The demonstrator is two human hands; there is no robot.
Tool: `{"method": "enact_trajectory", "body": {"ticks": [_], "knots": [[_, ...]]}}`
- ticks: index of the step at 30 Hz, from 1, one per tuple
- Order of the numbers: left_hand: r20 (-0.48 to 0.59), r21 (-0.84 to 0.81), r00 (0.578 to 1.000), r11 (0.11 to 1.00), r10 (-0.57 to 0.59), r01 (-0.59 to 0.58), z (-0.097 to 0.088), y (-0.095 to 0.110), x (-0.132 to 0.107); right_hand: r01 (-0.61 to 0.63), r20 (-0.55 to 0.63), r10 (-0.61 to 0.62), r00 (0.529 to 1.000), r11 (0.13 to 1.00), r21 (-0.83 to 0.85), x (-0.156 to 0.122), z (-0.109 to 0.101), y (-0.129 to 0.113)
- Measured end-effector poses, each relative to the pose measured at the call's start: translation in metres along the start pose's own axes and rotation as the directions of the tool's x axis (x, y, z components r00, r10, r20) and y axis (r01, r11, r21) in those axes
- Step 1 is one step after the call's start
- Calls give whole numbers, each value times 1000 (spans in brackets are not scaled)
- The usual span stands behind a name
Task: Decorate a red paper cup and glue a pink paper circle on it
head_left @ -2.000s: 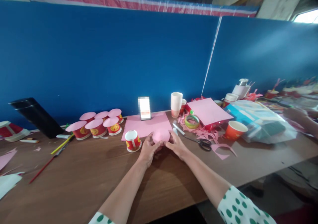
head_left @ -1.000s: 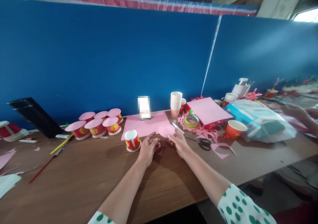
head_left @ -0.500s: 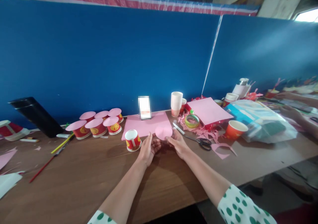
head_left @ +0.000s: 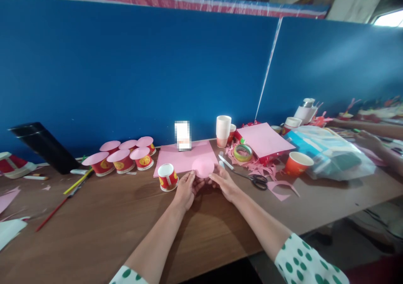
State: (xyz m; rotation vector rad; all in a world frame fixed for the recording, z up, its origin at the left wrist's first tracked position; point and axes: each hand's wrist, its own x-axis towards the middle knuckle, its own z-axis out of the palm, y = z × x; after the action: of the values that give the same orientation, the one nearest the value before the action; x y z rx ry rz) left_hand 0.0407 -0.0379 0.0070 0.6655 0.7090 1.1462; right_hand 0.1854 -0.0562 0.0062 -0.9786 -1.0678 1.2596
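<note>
A small pink paper disc (head_left: 203, 167) is pinched from both sides just above the brown table (head_left: 103, 229). My left hand (head_left: 186, 188) grips its left edge and my right hand (head_left: 222, 181) grips its right edge, fingers closed on the paper. A red paper cup (head_left: 168, 177) stands upside down just left of my left hand. A flat pink sheet (head_left: 182, 157) lies right behind the disc.
Several inverted red cups topped with pink discs (head_left: 121, 154) sit at the back left. Tape roll (head_left: 243, 152), scissors (head_left: 256, 180), pink scraps, an orange cup (head_left: 297, 163), stacked white cups (head_left: 223, 131) and a plastic bag (head_left: 327, 152) crowd the right. Another person's arm (head_left: 374, 143) reaches in far right.
The pink disc went from both hands to my right hand alone, lifted slightly. Now my left hand grips it again and it sits lower between both hands.
</note>
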Motion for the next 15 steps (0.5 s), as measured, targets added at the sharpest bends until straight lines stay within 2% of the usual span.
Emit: {"method": "enact_trajectory", "body": {"ticks": [7,15], "knots": [[3,23,1000,1000,1,-1,-1,-3,1,22,39,-23,999,1000,12,-2,4,-3],[15,27,1000,1000,-12,11,-1,-4,1,56,5,-57,998,998,30,-4,8,-7]]}}
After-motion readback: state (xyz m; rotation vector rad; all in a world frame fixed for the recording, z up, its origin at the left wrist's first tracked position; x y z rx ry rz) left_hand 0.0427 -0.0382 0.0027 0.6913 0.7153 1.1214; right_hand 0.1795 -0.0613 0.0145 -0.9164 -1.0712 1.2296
